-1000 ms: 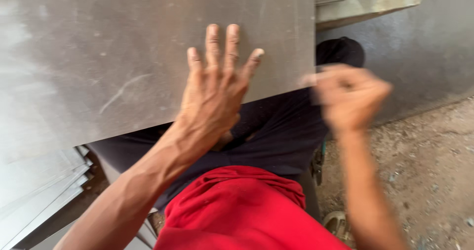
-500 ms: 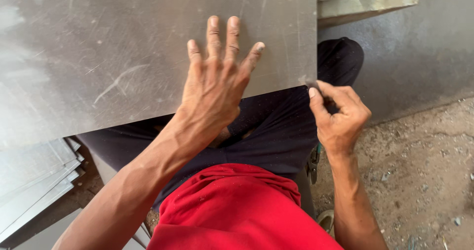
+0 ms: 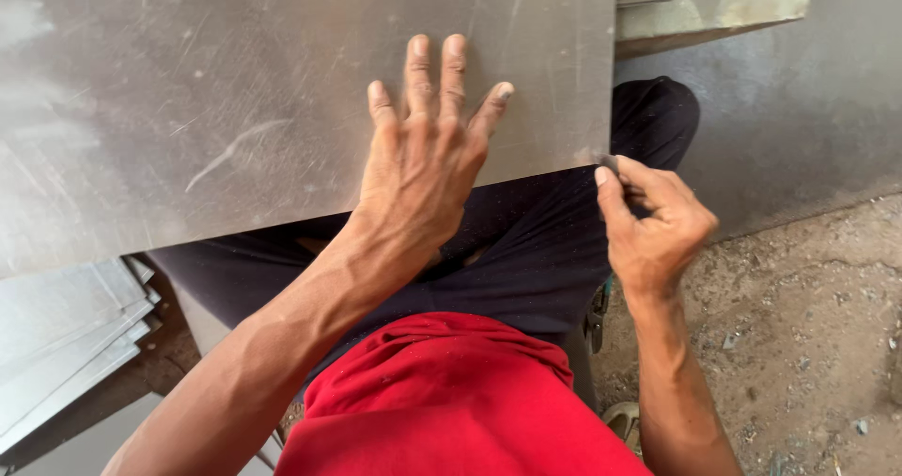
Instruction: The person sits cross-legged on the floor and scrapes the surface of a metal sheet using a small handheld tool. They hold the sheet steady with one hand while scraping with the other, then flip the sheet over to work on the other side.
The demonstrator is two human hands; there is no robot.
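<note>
Sitting nearest the camera is a red shirt point(image 3: 451, 401), with dark trousers point(image 3: 526, 250) beyond it over the lap. Lower left lies a stack of metal sheets point(image 3: 66, 335). The right hand point(image 3: 653, 218) is curled closed, pinching a small dark tool point(image 3: 609, 163) against the corner of the large metal sheet point(image 3: 235, 91). The left hand point(image 3: 423, 156) lies flat and open, fingers spread, pressing on that sheet, which rests across the knees. Farther right is bare dirt ground point(image 3: 808, 316).
</note>
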